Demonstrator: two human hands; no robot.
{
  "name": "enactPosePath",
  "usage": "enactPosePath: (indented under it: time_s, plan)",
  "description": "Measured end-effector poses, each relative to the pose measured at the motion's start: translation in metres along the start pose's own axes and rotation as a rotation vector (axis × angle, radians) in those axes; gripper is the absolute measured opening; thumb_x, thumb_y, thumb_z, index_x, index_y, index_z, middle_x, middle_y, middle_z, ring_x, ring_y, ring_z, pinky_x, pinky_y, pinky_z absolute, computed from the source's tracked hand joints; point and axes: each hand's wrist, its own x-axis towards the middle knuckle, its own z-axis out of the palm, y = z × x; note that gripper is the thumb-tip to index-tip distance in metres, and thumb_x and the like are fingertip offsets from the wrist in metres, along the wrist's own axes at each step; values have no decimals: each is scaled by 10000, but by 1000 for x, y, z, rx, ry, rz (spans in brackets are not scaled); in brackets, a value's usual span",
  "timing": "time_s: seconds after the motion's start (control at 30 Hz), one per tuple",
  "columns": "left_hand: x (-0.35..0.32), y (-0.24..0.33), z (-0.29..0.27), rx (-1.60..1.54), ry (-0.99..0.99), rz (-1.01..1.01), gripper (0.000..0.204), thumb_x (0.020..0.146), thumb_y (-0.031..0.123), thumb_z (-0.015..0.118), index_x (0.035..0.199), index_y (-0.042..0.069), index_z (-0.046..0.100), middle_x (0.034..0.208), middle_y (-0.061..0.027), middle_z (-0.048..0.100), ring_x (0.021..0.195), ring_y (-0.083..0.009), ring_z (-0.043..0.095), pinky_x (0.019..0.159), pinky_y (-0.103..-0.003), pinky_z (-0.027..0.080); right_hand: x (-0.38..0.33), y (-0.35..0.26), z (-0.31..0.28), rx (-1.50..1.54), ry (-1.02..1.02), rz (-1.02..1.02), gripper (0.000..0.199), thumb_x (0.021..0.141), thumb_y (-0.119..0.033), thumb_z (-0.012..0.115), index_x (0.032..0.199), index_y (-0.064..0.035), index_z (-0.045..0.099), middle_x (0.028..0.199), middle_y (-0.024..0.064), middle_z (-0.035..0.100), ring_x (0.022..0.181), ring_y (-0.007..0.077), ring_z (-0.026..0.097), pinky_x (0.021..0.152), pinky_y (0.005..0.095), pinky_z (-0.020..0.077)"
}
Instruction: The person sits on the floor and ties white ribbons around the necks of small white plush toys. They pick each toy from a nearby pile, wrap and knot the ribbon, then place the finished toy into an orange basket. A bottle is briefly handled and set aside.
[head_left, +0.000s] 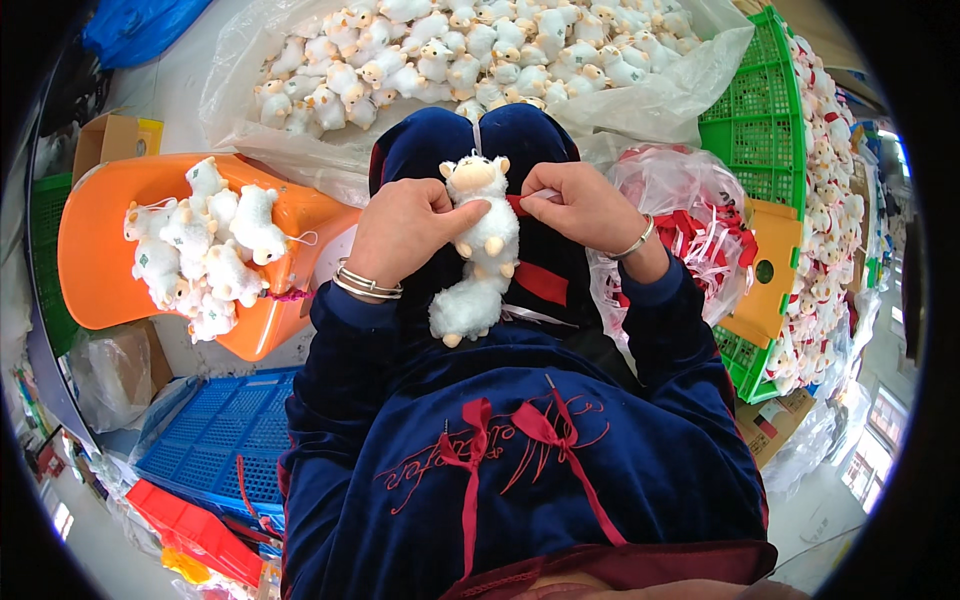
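My left hand (pixel 408 228) is closed on a white plush sheep (pixel 490 232) held upright over my lap, thumb across its chest just below the tan muzzle. Beside the toy's neck, my right hand (pixel 582 205) pinches a red ribbon (pixel 516 205) with a whitish end between thumb and forefinger. Just below the held toy, a second fluffy white plush (pixel 466 308) lies on my lap; its head is not visible. To its right on my lap are a flat red piece (pixel 542 284) and a thin white strip (pixel 540 317).
A big heap of plush sheep (pixel 430 60) lies on clear plastic sheeting beyond my knees. At left, an orange chair (pixel 95 250) holds several more. A plastic bag of red and white ribbons (pixel 690 220) sits at right by green crates (pixel 755 110). A blue crate (pixel 220 430) stands lower left.
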Motion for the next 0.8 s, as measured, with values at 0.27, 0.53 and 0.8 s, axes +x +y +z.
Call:
enactPosePath:
  time_s: [0.27,0.53,0.8]
  plan:
    - [1,-6,-4,-151,-100,32,436,818,394,802,752,-16,668,658,-137,645,601,-244,640,601,-385,503,5,-3,22,219,65,66,150,949,-127,671,924,19,652,780,-38,605,712,33,504,619,232,429]
    - [0,-13,-17,-213,-242,219,244,829,199,721,898,-31,682,858,-178,697,764,-279,676,723,-360,531,6,-16,26,150,199,22,164,920,-138,656,914,25,642,754,35,621,678,102,548,609,277,457]
    - [2,-9,-15,-91,-103,131,197,870,166,672,868,-30,697,768,-181,689,668,-288,673,665,-365,533,9,-32,49,-190,394,-60,165,862,-160,669,843,-14,593,778,163,604,723,380,622,632,448,491]
